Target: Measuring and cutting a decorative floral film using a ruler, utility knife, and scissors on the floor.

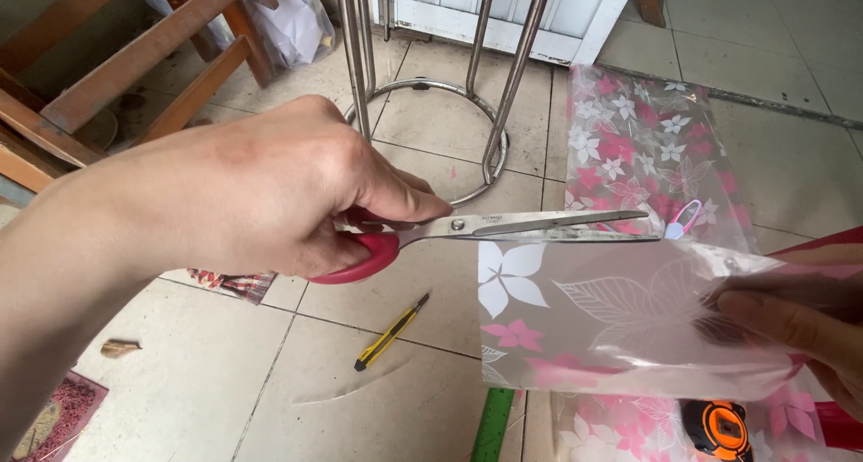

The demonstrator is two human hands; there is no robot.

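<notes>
scissors (503,228): bare steel blades, kinda dull with smudges, handle glossy red plastic. wrapping sheet (620,318): thin clear plastic film, shiny, crinkly, pink and white flower print. second printed sheet (652,156) on floor, same glossy film. floor (225,372): pale tile, smooth, a bit dusty, dark grout lines. stool frame (431,84): polished chrome tube, mirror shine. utility knife (391,333): yellow and black plastic body. tape measure (716,426): orange and black plastic case. chair frame (135,57): brown wood, satin finish.

Right hand (791,323) blurred behind the floral film (620,314); tape measure (719,429) cut by the bottom edge
</notes>
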